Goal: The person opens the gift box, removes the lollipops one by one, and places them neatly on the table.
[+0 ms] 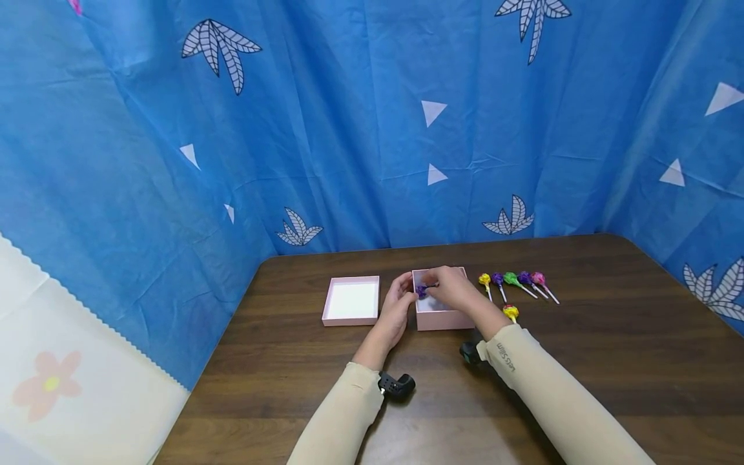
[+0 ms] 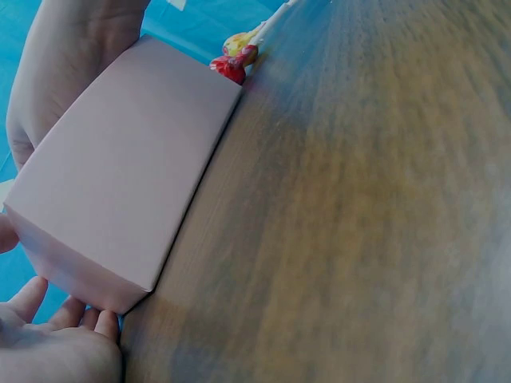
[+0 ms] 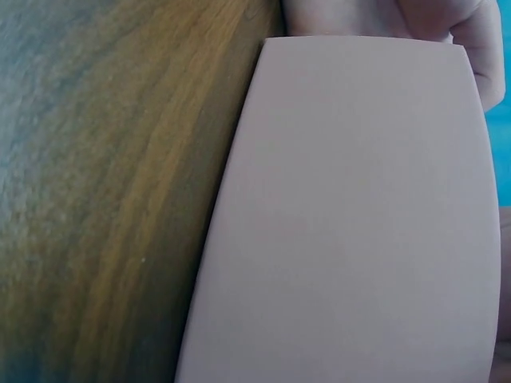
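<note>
A pink open box (image 1: 444, 321) stands on the table, white inside. My left hand (image 1: 397, 309) holds its left wall, the fingers along the outside and the thumb at the rim; in the left wrist view those fingers lie against the end of the box (image 2: 128, 167). My right hand (image 1: 456, 289) reaches over the right side into the box, its fingers bent down at the stick end of a purple lollipop (image 1: 422, 292) near the left wall. Its fingertips are partly hidden. The box's front wall (image 3: 343, 207) fills much of the right wrist view.
A pink lid (image 1: 351, 301), white inside, lies left of the box. Right of it several lollipops form a row, among them a green one (image 1: 510, 278) and a pink one (image 1: 538, 278). A yellow-red lollipop (image 1: 511, 312) lies nearer, by the right forearm. Blue curtain (image 1: 401, 129) hangs behind the table.
</note>
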A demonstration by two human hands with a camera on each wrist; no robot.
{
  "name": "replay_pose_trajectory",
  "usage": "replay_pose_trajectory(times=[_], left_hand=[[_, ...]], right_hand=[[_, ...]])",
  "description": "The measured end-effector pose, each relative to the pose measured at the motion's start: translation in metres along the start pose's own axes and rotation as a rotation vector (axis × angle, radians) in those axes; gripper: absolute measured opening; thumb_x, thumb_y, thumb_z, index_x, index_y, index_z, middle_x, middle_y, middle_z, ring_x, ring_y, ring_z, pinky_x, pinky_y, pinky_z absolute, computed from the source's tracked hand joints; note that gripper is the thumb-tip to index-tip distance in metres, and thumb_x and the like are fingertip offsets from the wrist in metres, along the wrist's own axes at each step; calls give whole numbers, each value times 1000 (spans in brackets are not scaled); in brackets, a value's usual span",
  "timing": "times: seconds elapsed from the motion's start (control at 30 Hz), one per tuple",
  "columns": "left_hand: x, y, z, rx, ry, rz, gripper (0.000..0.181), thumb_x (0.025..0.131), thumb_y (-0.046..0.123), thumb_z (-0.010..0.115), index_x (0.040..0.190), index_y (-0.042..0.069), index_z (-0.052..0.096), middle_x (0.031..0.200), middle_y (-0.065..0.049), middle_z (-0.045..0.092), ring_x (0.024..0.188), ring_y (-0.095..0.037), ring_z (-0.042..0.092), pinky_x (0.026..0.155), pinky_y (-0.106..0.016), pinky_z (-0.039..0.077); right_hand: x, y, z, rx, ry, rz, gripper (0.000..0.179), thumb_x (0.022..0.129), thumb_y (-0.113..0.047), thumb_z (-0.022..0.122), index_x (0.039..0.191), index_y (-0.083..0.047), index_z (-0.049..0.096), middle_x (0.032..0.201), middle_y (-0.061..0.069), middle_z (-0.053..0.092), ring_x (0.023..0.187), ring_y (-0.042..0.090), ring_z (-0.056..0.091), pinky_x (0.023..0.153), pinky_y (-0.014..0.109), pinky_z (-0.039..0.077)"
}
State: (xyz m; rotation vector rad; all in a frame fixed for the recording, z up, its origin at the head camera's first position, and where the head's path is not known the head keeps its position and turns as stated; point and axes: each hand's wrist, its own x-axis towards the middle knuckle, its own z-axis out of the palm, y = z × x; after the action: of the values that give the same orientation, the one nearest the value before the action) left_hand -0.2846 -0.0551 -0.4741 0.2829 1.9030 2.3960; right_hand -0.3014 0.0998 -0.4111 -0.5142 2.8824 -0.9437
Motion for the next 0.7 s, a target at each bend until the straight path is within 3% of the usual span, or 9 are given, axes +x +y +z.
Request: replay_pose_trajectory(times=[0.23,0.47,0.7], left_hand=[[-1,0,0,0,1,-12,58,91,-1,47,148,2,36,155,-20,36,143,-31,33,123,-46,26],[-1,0,0,3,-3,-15,56,93,0,47,148,3,36,155,-18,36,144,-31,33,124,-47,24],[-1,0,0,-1,-14,-2,56,93,0,47,148,3,35,155,-19,36,144,-31,33,124,-47,25]], right_hand=[[4,1,2,-74,6,-33,26,89,-8,69,113,-2,72,104,13,75,100,27,68,92,45,54],[5,0,2,-118,-3,7,25,88,-14,72,112,-7,75,95,6,75,84,19,62,83,39,54],[8,1,4,-166,-42,-28,24,87,-21,76,109,-12,77,91,2,75,81,17,61,78,35,50]])
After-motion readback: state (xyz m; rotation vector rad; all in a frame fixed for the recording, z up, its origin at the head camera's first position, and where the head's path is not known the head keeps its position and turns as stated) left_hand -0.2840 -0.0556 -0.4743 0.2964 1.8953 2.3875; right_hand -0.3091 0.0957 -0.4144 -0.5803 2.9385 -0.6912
